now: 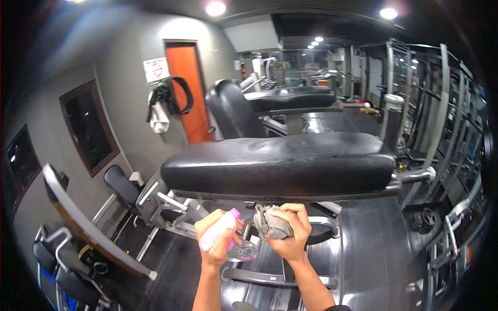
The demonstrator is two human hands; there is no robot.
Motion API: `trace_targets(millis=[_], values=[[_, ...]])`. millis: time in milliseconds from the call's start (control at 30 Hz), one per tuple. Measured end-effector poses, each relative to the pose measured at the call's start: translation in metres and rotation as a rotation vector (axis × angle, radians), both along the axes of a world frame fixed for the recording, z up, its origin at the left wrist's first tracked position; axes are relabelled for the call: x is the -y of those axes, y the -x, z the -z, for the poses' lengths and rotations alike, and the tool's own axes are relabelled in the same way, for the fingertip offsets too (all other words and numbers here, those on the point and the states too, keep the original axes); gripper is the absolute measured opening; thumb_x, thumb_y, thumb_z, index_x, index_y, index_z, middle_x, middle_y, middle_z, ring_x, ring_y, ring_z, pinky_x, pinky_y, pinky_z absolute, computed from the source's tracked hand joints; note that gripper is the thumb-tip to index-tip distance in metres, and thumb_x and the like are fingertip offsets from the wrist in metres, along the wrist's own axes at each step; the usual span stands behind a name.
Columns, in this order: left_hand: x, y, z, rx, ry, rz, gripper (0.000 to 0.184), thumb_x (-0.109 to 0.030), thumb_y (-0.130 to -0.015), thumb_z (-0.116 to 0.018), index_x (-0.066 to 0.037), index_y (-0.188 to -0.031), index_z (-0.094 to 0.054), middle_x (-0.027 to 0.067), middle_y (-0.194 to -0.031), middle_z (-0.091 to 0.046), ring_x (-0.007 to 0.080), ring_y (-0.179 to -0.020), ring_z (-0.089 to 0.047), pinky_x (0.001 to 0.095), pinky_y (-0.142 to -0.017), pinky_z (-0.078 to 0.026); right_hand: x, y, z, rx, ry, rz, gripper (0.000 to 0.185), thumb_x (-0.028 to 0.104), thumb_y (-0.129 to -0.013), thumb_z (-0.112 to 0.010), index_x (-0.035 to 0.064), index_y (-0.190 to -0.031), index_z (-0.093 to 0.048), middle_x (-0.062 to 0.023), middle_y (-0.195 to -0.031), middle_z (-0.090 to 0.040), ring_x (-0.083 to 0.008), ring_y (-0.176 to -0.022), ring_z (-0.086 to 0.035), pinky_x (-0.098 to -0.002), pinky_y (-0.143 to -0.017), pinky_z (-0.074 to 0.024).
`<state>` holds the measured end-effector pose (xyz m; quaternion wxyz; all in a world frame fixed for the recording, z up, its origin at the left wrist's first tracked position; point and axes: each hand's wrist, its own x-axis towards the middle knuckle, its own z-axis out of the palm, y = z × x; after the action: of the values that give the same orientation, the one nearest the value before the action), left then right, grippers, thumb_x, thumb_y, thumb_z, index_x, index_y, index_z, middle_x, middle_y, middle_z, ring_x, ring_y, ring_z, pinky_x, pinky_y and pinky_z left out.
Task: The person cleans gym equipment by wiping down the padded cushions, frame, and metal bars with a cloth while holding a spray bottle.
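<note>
My left hand (211, 239) is wrapped around a spray bottle (243, 251) with a pink and white head and a clear body. Beside it, my right hand (293, 233) grips a crumpled grey cloth (271, 222). The two hands are close together but apart, in front of and below a long black padded bench (280, 165). Neither the bottle nor the cloth touches the pad's top. Part of the bottle's head is covered by my left fingers.
Behind the bench stands another black padded seat (231, 109). A metal rack (443, 103) rises at the right. On the left are an upright machine post (98, 223) and a small padded machine (122, 184). An orange door (188, 88) is in the back wall.
</note>
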<state>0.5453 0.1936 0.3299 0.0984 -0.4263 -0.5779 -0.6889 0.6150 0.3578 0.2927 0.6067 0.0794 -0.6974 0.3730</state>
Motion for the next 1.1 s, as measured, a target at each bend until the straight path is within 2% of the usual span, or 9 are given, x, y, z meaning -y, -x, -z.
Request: trace_targets(millis=[133, 200, 267, 433, 600, 667, 800, 933, 1100], values=[[0.032, 0.011, 0.004, 0.071, -0.015, -0.186, 0.039, -0.026, -0.088, -0.055, 0.010, -0.078, -0.062, 0.0154, -0.075, -0.064, 0.0180, -0.045, -0.059, 0.0255, -0.043, -0.045, 0.025, 0.027, 0.015, 0.004, -0.022, -0.172, 0.052, 0.001, -0.053, -0.085, 0.0089, -0.103, -0.074, -0.0084, -0.100, -0.059, -0.0153, -0.075, -0.063, -0.0276, -0.066, -0.0523], [0.052, 0.027, 0.019, 0.067, -0.009, -0.222, 0.038, -0.026, -0.088, -0.055, 0.010, -0.078, -0.062, 0.0147, -0.074, -0.063, 0.0176, -0.045, -0.058, 0.0256, -0.043, -0.045, 0.037, 0.039, 0.023, 0.031, -0.025, -0.177, 0.046, 0.009, -0.052, -0.085, 0.0083, -0.096, -0.072, -0.0106, -0.093, -0.060, -0.0219, -0.083, -0.063, -0.0321, -0.070, -0.0525], [0.067, 0.043, 0.029, 0.061, -0.003, -0.243, 0.037, -0.025, -0.088, -0.055, 0.010, -0.077, -0.062, 0.0140, -0.073, -0.062, 0.0172, -0.045, -0.058, 0.0257, -0.043, -0.044, 0.048, 0.051, 0.028, 0.011, -0.060, -0.188, 0.052, 0.003, -0.053, -0.087, 0.0116, -0.102, -0.075, -0.0079, -0.098, -0.059, -0.0154, -0.074, -0.063, -0.0276, -0.066, -0.0526], [0.093, 0.077, 0.034, 0.139, -0.037, -0.215, 0.022, -0.013, -0.085, -0.059, 0.005, -0.073, -0.063, 0.0079, -0.062, -0.059, 0.0138, -0.045, -0.057, 0.0257, -0.045, -0.042, 0.079, 0.082, 0.041, 0.004, -0.074, -0.115, 0.050, 0.006, -0.053, -0.089, 0.0108, -0.101, -0.073, -0.0085, -0.097, -0.059, -0.0180, -0.080, -0.064, -0.0289, -0.066, -0.0526], [0.110, 0.113, 0.039, 0.198, 0.005, -0.115, 0.018, -0.009, -0.084, -0.060, 0.003, -0.072, -0.063, 0.0068, -0.063, -0.059, 0.0124, -0.045, -0.057, 0.0258, -0.043, -0.042, 0.104, 0.103, 0.059, 0.021, 0.027, -0.079, 0.055, 0.013, -0.056, -0.090, 0.0072, -0.105, -0.067, -0.0112, -0.098, -0.061, -0.0248, -0.086, -0.063, -0.0340, -0.073, -0.0514], [0.112, 0.127, 0.041, 0.227, 0.085, -0.031, 0.023, -0.011, -0.085, -0.054, 0.007, -0.073, -0.061, 0.0080, -0.064, -0.058, 0.0147, -0.044, -0.057, 0.0266, -0.043, -0.043, 0.113, 0.110, 0.064, 0.037, 0.015, -0.039, 0.056, 0.016, -0.056, -0.090, 0.0068, -0.104, -0.064, -0.0131, -0.100, -0.062, -0.0258, -0.086, -0.063, -0.0348, -0.074, -0.0512], [0.120, 0.145, 0.045, 0.188, 0.055, 0.062, 0.020, -0.008, -0.085, -0.054, 0.006, -0.073, -0.062, 0.0082, -0.063, -0.058, 0.0150, -0.044, -0.056, 0.0271, -0.042, -0.043, 0.130, 0.116, 0.060, 0.005, 0.072, 0.114, 0.051, 0.014, -0.055, -0.088, 0.0081, -0.098, -0.062, -0.0140, -0.101, -0.060, -0.0279, -0.089, -0.061, -0.0368, -0.076, -0.0506], [0.133, 0.156, 0.042, 0.203, 0.107, 0.159, 0.018, -0.007, -0.085, -0.055, 0.007, -0.076, -0.063, 0.0105, -0.068, -0.061, 0.0150, -0.046, -0.058, 0.0270, -0.046, -0.047, 0.139, 0.130, 0.045, -0.025, -0.016, 0.544, 0.047, 0.002, -0.055, -0.081, 0.0086, -0.098, -0.064, -0.0129, -0.101, -0.060, -0.0299, -0.088, -0.061, -0.0381, -0.077, -0.0506], [0.143, 0.180, 0.052, 0.198, 0.173, 0.288, 0.019, -0.006, -0.087, -0.055, 0.009, -0.078, -0.063, 0.0125, -0.072, -0.062, 0.0153, -0.047, -0.059, 0.0268, -0.047, -0.048, 0.167, 0.157, 0.022, 0.098, -0.012, 0.620, 0.050, -0.003, -0.054, -0.082, 0.0114, -0.101, -0.071, -0.0089, -0.098, -0.062, -0.0262, -0.086, -0.065, -0.0359, -0.073, -0.0532]])
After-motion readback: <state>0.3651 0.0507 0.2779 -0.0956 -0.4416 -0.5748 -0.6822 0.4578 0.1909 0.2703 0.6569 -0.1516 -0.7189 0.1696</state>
